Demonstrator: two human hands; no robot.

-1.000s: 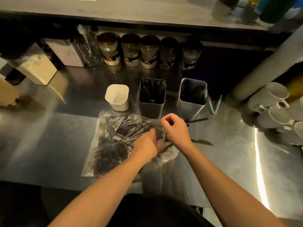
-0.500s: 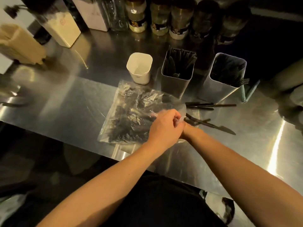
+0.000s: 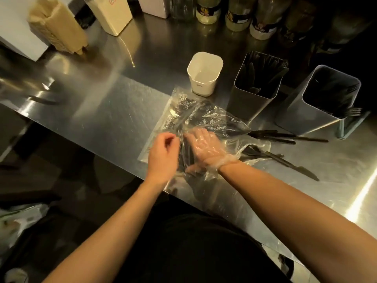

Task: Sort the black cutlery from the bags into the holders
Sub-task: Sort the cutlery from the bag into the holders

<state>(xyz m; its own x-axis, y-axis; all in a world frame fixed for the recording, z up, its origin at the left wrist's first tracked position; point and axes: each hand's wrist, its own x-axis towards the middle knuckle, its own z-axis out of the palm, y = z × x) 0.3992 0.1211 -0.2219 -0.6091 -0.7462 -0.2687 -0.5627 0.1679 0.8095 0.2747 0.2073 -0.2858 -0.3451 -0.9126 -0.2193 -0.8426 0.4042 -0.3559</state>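
Observation:
A clear plastic bag [image 3: 206, 117] of black cutlery lies on the steel counter [image 3: 106, 111], near its front edge. My left hand [image 3: 163, 154] pinches the bag's near edge and lifts the film. My right hand [image 3: 206, 148] is inside the bag up to the wrist, resting on black cutlery; the film blurs its grip. Behind the bag stand a white holder [image 3: 205, 78] with nothing in it, a middle steel holder [image 3: 242, 103] with black cutlery, and a right steel holder [image 3: 299, 117] with black forks. Loose black knives [image 3: 285, 137] lie to the right of the bag.
Several jars [image 3: 208, 11] line the back of the counter. A white box [image 3: 114, 19] and a brown paper stack [image 3: 59, 29] stand at the back left. A teal item [image 3: 354, 123] leans beside the right holder. The counter's front edge runs just under my wrists.
The view has tilted down and closer. My right hand went from the counter into the bag. My left hand shifted left and now holds the bag's edge.

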